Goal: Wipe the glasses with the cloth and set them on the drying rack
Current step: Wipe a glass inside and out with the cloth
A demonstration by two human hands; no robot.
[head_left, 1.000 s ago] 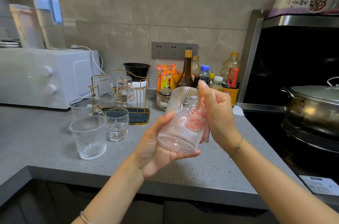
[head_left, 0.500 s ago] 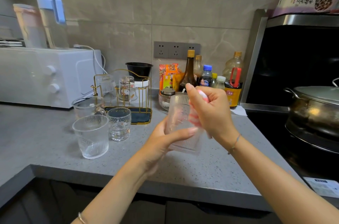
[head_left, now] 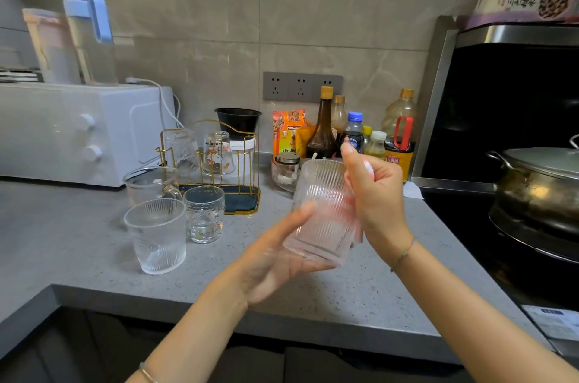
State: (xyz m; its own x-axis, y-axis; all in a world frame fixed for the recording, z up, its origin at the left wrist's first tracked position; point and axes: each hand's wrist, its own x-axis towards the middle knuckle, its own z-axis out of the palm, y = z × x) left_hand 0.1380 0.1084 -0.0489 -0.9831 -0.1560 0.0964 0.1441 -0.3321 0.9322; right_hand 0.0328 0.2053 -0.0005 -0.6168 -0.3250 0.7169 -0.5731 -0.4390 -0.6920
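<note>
Ribbed glass [head_left: 319,210], held to the right of the drying rack [head_left: 242,203]. Half a second earlier the right hand [head_left: 376,194] had lain over the front of the glass and hidden its rim. It then slid round to the side away from the rack, and the rim and ribbed wall showed again. The pink cloth [head_left: 369,168] went with it and sat pressed between that hand and the wall. The left hand [head_left: 275,260], now blurred, had taken its thumb off the front of the glass and cupped the base and the rack-side wall.
</note>
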